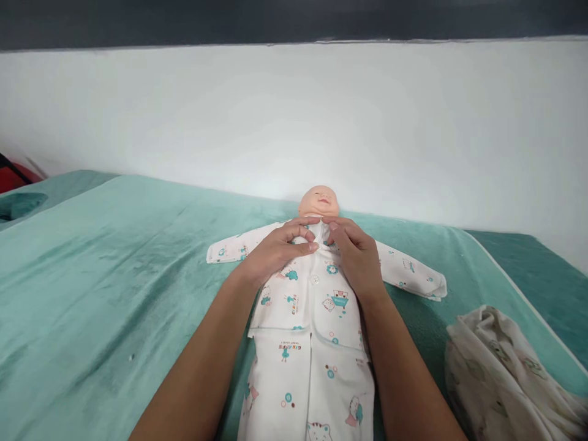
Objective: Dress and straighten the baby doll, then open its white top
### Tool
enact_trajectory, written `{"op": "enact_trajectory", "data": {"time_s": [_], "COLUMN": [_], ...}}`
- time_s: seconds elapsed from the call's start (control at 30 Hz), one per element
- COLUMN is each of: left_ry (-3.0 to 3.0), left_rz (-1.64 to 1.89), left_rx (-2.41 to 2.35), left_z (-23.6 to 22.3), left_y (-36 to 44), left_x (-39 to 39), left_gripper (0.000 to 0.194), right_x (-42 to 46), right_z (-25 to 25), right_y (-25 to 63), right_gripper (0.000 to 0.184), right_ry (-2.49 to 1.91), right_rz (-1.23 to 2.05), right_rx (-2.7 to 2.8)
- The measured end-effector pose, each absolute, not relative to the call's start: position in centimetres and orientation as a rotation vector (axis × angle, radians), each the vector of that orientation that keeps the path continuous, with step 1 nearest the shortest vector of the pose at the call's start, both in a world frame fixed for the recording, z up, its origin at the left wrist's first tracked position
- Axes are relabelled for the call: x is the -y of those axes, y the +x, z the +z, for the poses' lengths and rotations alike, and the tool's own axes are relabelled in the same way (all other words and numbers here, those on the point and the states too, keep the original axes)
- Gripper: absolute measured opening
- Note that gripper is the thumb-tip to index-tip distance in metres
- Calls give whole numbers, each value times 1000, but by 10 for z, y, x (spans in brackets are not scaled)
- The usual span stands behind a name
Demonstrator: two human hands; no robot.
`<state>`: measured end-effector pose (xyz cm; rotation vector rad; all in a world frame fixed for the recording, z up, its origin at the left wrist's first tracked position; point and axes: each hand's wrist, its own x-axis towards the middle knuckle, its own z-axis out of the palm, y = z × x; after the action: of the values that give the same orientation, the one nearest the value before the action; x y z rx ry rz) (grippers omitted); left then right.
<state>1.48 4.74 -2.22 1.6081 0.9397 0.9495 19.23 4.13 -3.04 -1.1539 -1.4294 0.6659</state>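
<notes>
A baby doll (pixel 318 201) lies on its back, its head toward the wall. It wears a white printed baby shirt (pixel 316 294) with long sleeves spread to both sides, and matching trousers (pixel 285 386) below. At the neckline, my left hand (pixel 282 245) grips the shirt's front edge between thumb and fingers. Opposite it, my right hand (pixel 353 248) pinches the other edge with bent fingers. The two edges meet upright between my fingertips. A round button (pixel 315 280) shows on the chest below my hands. Whether a button sits between my fingers is hidden.
A green plush blanket (pixel 138 275) covers the surface under the doll. At the lower right lies a crumpled white patterned cloth (pixel 500 367). Behind the doll rises a white wall (pixel 294 116) with a dark band on top. Something red (pixel 13 177) shows at the far left.
</notes>
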Motion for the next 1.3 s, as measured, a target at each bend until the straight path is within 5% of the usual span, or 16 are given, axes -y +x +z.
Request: {"op": "enact_trajectory", "data": {"time_s": [1.3], "left_ry": [1565], "left_rz": [1010], "left_rx": [-687], "left_z": [-33], "left_y": [10], "left_x": [-58], "left_gripper": [15], "right_x": [-41], "right_z": [-30], "right_y": [195], "right_gripper": [33], "right_ry": [-987], "right_rz": [758], "right_rx": [1616]}}
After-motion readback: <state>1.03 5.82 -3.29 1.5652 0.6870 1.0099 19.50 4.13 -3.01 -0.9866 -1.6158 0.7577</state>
